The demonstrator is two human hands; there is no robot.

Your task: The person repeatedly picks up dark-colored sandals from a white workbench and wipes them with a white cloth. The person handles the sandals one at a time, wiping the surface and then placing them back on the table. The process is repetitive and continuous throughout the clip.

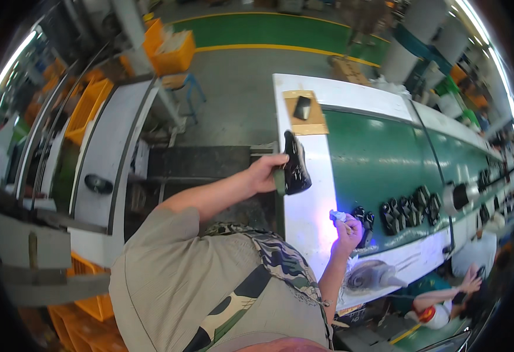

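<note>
A glossy black shoe [297, 170] stands on end in my left hand [265, 174], whose fingers are closed round it beside the table edge. A small green patch [279, 181] shows between those fingers and the shoe; I cannot make out what it is. My right hand [349, 233] pinches a crumpled pale blue-white cloth [338, 216] over the white table border [313, 202]. Beside that hand, a pair of black shoes [362, 218] rests on the green conveyor belt [380, 158], partly hidden by my fingers.
Several more black shoes [409, 210] line the belt to the right. A dark flat object [302, 108] lies on cardboard [313, 126] at the far corner. Left stands another conveyor [107, 155] with one dark shoe [98, 183]. Orange crates [175, 56] and a co-worker's hand [473, 283] are farther off.
</note>
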